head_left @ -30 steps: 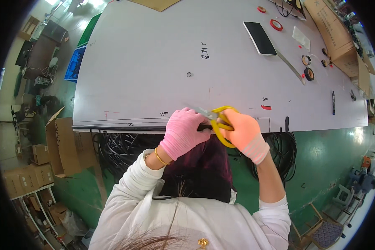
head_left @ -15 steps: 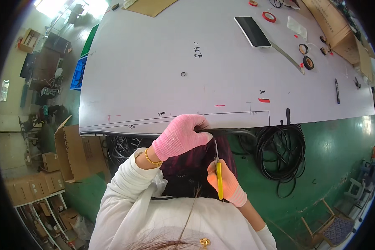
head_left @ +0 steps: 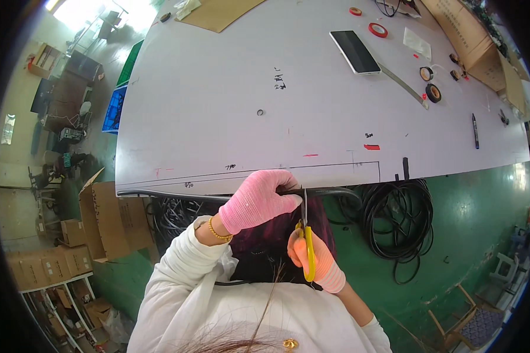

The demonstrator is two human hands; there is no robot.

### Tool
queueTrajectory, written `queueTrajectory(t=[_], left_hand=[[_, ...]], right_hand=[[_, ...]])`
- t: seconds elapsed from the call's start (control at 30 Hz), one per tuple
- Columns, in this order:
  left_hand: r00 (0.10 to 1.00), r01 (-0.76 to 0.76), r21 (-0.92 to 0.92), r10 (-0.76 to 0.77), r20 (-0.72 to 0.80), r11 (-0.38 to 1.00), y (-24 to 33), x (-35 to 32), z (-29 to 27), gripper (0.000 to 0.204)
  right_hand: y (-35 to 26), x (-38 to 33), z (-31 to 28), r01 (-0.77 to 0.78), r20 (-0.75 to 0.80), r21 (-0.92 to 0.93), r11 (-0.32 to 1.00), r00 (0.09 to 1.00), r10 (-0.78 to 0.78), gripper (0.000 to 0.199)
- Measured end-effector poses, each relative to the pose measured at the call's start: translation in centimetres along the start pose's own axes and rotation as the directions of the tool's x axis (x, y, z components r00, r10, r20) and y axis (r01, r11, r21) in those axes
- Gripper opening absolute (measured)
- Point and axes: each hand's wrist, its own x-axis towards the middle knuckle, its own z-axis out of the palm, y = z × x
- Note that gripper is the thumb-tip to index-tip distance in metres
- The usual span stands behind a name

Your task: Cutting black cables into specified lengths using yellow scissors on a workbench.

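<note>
A black cable or tube [head_left: 171, 195] runs along the table's near edge. My left hand [head_left: 258, 201], in a pink glove, is closed around it with the thumb toward the right. Just beyond those fingers, the narrow blades of the yellow-handled scissors [head_left: 310, 256] stand across the cable, one on either side as far as I can see. My right hand [head_left: 325, 262], in an orange-and-pink glove, grips the scissors' handles below the table edge. Right of the blades the cable goes on toward a large black coil [head_left: 394, 220].
The white table [head_left: 200, 112] carries drawn lines, a small ring [head_left: 261, 112], a phone-like tablet [head_left: 355, 53], a metal ruler [head_left: 403, 85], tape rolls [head_left: 433, 93] and a black marker [head_left: 476, 130]. An open carton [head_left: 115, 217] stands on the green floor at left; a chair [head_left: 477, 326] is lower right.
The scissors have moved up, and their blades now reach across the cable. My left hand keeps its hold on the cable. The view has shifted slightly.
</note>
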Motion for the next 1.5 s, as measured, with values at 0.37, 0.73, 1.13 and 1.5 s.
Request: queueTrajectory(t=[0.37, 0.73, 1.13, 1.5], left_hand=[[0.954, 0.011, -0.293, 0.078, 0.29, 0.956, -0.5, 0.6, -1.3, 0.062], [0.811, 0.094, -0.415, 0.171, 0.559, 0.905, -1.1, 2.2, -1.8, 0.045], [0.875, -0.023, -0.349, 0.188, 0.447, 0.937, 0.8, -1.8, -3.4, 0.049], [0.539, 0.259, 0.564, 0.367, -0.758, 0.784, -5.8, -16.6, -11.9, 0.051]], right_hand=[[-2.1, -0.9, 0.7, -0.167, -0.019, 0.033, 0.985, 0.986, 0.168, 0.037], [-2.7, -1.5, -0.2, -0.295, -0.156, -0.184, 0.938, 0.951, 0.268, 0.03], [-3.5, 1.9, -5.0, 0.193, -0.186, -0.758, 0.623, 0.851, -0.491, 0.032], [-9.9, 2.9, 2.1, 0.305, -0.174, -0.562, 0.769, 0.865, -0.47, 0.021]])
